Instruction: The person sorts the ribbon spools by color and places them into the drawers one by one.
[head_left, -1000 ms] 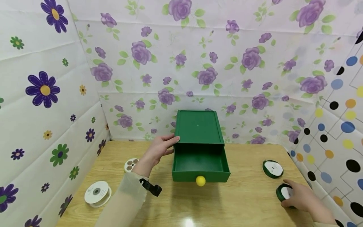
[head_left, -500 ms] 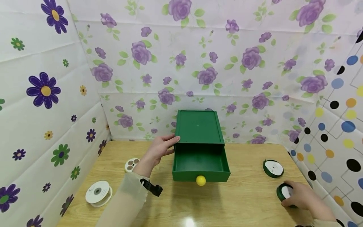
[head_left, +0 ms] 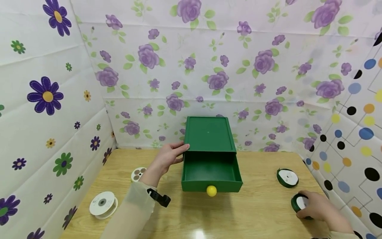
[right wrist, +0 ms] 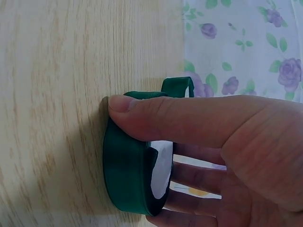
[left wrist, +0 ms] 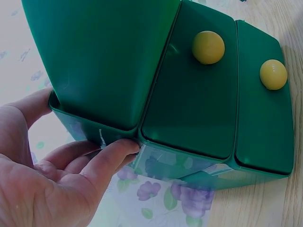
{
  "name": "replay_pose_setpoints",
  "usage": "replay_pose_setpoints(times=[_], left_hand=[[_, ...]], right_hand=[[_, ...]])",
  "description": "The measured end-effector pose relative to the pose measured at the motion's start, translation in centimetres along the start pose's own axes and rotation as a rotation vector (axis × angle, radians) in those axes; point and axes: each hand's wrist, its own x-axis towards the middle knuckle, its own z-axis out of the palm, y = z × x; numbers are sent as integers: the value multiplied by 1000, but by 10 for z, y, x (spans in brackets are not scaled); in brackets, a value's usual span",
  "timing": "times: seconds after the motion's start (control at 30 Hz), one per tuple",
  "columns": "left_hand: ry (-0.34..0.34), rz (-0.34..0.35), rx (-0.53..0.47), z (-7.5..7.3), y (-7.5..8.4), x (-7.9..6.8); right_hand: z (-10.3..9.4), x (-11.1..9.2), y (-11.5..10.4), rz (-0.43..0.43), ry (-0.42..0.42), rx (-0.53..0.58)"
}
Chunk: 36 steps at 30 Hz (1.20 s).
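Observation:
A green drawer cabinet [head_left: 209,132] stands against the back wall covering, its top drawer [head_left: 210,186] pulled out and bare inside. Two lower drawers with yellow knobs [left wrist: 208,47] show pushed in from the left wrist. My left hand [head_left: 168,157] holds the cabinet's upper left side, thumb over the top edge and fingers against the side wall. At the right of the table my right hand [head_left: 318,207] grips a roll of dark green ribbon [right wrist: 127,170], thumb across its outer rim, other fingers on the far side. A second green ribbon roll [head_left: 287,178] lies just beyond.
On the left of the wooden table [head_left: 259,212] sit a white spool [head_left: 102,204] and, partly behind my left forearm, a white reel with round brown patches [head_left: 138,173]. Patterned sheets [head_left: 143,86] enclose the table at the back and both sides.

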Motion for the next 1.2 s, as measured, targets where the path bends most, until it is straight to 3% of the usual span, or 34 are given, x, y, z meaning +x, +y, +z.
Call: replay_pose_setpoints(times=[0.83,1.2], left_hand=[[22,-12,-6,-2,2,0],[17,-21,-4,-1,-1,0]], right_hand=[[3,0,-9,0,33,16],[-10,-9,-30,-50,66,64]])
